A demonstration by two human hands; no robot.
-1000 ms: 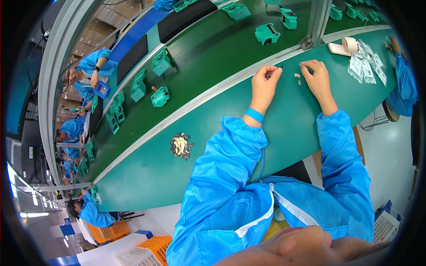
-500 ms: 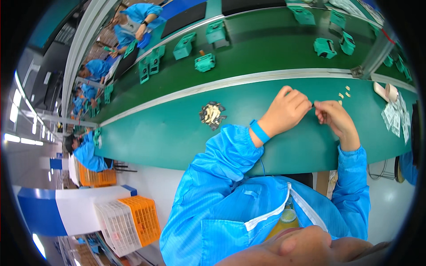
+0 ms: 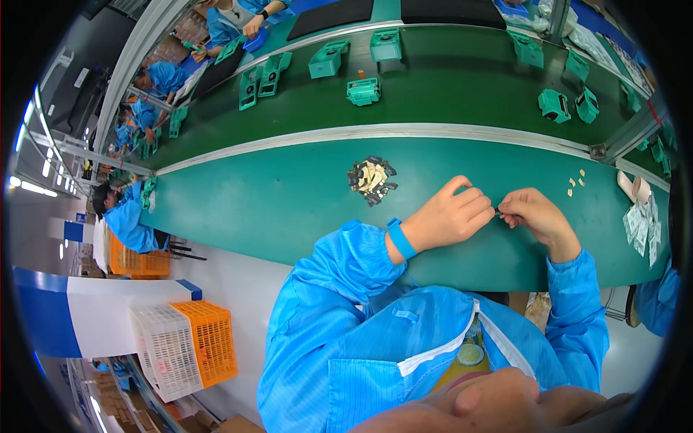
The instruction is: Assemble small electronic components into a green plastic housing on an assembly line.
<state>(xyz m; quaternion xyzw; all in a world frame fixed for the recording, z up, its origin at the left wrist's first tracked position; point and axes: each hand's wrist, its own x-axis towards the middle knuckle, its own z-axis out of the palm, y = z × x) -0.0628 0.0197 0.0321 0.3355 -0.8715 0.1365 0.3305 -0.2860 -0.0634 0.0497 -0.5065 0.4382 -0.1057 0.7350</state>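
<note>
I see a small black part (image 3: 497, 212) between the left hand (image 3: 451, 215) and the right hand (image 3: 537, 216), above the green table (image 3: 245, 216); right fingers, nearer, pinched closed on it; left fingers curled beside it, hold hidden from me; long axis too small to tell.

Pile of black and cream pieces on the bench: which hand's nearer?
Left. The left hand is to the right of the pile, slightly nearer the body; the right hand is farther right.

The head-worn fisheye camera looks down from close above the fingers (image 3: 478, 208) and green workbench (image 3: 271, 209).
</note>
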